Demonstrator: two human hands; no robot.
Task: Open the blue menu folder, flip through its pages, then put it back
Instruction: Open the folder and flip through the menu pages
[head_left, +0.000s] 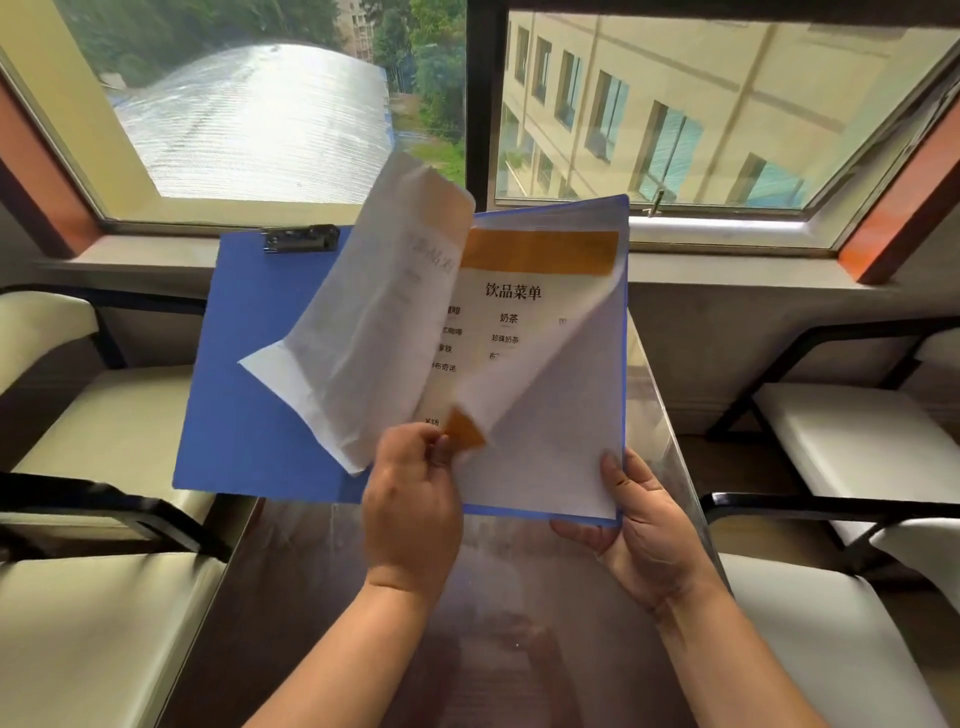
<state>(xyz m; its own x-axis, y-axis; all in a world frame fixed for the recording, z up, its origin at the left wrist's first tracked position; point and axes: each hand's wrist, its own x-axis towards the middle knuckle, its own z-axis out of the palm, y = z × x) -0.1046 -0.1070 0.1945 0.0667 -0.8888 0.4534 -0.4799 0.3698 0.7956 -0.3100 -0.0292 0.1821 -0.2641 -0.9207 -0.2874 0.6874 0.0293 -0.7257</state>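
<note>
Open blue menu folder, page corner pinched by left fingers

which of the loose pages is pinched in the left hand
The page with the orange band, its lower corner pinched by the left hand. The plain white page arches up to its left.

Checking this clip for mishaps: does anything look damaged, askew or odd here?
Nothing looks damaged. The blue folder is open, held above the table; the left hand lifts pages mid-flip, the right hand steadies the bottom edge. The curling sheets suit flipping.
</note>
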